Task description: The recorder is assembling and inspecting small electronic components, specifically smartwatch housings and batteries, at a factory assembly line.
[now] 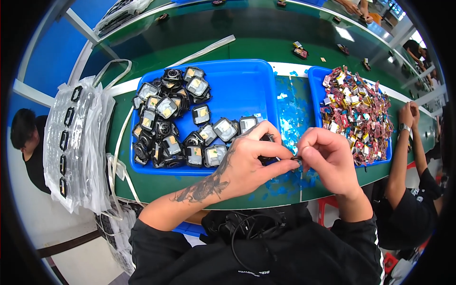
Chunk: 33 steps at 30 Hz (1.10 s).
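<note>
Over the front edge of the green bench, my left hand [256, 154] is closed around a small black watch case [269, 160], mostly covered by its fingers. Thumb and forefinger of my right hand [332, 159] pinch together at the case's right end; whatever sits between those fingertips is too small to make out. Behind my left hand stands a blue tray [237, 71], with several black watch cases [166, 108] heaped in its left part and along its front. Some show pale squares inside their open backs.
A second blue tray [314, 78] at right is heaped with small red circuit boards and silver cells [356, 114]. Blue film scraps [287, 114] litter the bench between trays. Stacked clear plastic trays [76, 142] stand at left. Boards ride a green conveyor [266, 28]. A co-worker's arms [403, 147] are at right.
</note>
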Available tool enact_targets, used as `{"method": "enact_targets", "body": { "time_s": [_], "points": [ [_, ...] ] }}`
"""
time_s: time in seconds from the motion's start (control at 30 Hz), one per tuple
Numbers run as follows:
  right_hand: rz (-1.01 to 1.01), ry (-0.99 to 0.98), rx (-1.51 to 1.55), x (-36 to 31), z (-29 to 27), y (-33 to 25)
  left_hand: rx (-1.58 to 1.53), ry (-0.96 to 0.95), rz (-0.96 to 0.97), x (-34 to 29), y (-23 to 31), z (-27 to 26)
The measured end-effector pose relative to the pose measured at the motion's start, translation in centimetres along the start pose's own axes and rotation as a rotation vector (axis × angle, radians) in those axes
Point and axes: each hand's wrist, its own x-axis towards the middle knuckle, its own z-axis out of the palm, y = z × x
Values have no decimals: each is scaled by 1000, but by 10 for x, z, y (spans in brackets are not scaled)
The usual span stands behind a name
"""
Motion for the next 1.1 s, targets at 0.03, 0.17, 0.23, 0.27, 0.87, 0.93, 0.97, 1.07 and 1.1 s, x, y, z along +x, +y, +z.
{"method": "enact_targets", "body": {
  "time_s": [0.03, 0.17, 0.23, 0.27, 0.87, 0.93, 0.97, 1.07, 1.1],
  "points": [
    [-41, 14, -83, -1, -1, 1, 6, -9, -3, 0, -1, 1],
    [-37, -15, -245, 1, -5, -2, 6, -25, -23, -3, 0, 2],
    [180, -199, 47, 4, -9, -1, 57, -51, 54, 0, 2, -1],
    [185, -192, 48, 4, -10, 0, 112, -69, 132, 1, 2, -2],
    [-246, 275, -314, -3, 12, 26, 15, 81, -57, -1, 0, 7],
    [-397, 243, -409, 2, 12, 24, 18, 119, -43, -2, -4, 8],
    [-402, 234, -410, 3, 15, 24, 16, 120, -51, -3, -4, 9],
    [-446, 349, -311, -1, 18, 26, 19, 96, -61, -1, 2, 8],
    [-447, 351, -316, -1, 13, 29, 31, 78, -71, -2, 4, 7]
  ]
}}
